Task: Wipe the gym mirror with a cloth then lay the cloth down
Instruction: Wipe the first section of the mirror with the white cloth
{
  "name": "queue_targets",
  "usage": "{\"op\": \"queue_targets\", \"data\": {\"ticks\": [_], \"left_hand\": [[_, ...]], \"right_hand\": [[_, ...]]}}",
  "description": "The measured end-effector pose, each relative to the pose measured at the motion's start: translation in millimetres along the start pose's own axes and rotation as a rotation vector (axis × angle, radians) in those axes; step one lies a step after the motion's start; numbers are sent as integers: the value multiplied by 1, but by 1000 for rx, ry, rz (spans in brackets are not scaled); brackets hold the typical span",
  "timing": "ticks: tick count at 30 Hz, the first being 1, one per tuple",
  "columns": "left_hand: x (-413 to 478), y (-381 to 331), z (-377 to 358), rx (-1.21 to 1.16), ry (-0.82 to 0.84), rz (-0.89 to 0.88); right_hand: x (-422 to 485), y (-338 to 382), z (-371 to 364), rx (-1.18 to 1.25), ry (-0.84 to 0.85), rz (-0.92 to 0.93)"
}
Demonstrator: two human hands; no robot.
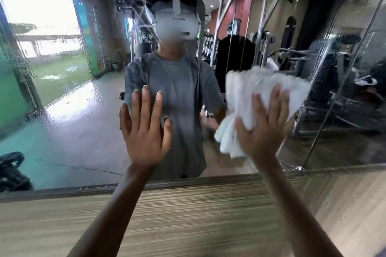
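Head view | my right hand (263, 129) presses white cloth (259, 97) on wet mirror (62, 93), fingers spread | left hand (145, 129) flat, fingers wide | risk: bunched cloth slips, leaves streaks

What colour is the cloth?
The cloth is white, clearest in the head view.

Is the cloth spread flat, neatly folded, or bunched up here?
Bunched. The cloth shows thick ridges, and a crumpled end hangs beside the right hand, which presses it against the mirror.
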State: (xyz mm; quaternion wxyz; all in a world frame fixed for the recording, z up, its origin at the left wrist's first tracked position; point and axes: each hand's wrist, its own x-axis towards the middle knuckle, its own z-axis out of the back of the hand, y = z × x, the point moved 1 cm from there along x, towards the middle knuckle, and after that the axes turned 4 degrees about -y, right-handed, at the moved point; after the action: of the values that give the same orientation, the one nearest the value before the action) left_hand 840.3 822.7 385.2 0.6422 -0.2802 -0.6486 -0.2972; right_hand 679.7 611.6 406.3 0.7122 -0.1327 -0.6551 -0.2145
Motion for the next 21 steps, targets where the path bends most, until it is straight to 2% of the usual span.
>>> {"op": "queue_targets", "data": {"ticks": [2,4,7,9,10,12,14,16,17,18,19,21], "left_hand": [[-1,1,0,2,0,-6],[-2,2,0,0,1,-21],[-1,4,1,-14,1,-28],[-1,5,1,-24,0,-31],[-1,5,2,-26,0,-33],[-3,5,2,-23,2,-32],[-3,4,1,-27,4,-22],[-3,4,1,-36,9,-13],[-4,4,1,-36,11,-16],[-5,5,0,-32,13,-24],[-5,6,0,-27,13,-31],[-5,7,0,-27,6,-40]], "right_hand": [[23,30,-5,9,-79,-260],[20,67,-7,25,-97,-250],[-30,80,-9,41,11,128],[-66,50,-10,-2,57,400],[-77,31,-9,3,70,449],[-81,-1,-4,27,85,325],[-65,-10,-5,11,20,36],[-35,10,-8,33,-56,-279],[-23,28,-10,59,-80,-382],[-17,45,-11,76,-94,-404],[-18,61,-11,85,-96,-347],[-41,78,-10,75,-33,-69]]}}
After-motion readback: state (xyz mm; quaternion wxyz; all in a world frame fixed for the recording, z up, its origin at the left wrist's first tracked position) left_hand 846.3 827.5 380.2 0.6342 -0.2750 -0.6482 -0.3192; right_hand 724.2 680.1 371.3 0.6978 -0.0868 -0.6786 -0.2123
